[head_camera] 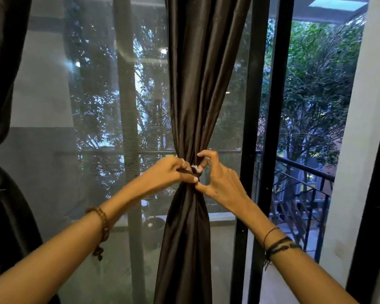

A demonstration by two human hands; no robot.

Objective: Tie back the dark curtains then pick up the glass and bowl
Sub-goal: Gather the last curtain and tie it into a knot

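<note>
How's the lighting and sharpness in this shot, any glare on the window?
Head view: dim, bluish daylight; the dark curtain shows a soft sheen on its folds; bright reflected spots sit on the window glass; both hands, left and right, are sharp; the door frame bows from wide-angle distortion.

Bare arms, bracelets [103,229], finger ring [183,161]

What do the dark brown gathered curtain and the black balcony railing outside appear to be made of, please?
The dark brown gathered curtain, pinched at its waist by the left hand and right hand, looks like a satin-type woven fabric: soft sheen along fine, fluid folds. The fibre cannot be told. The black balcony railing looks like painted metal tube: thin, rigid bars with a dull gloss.
</note>
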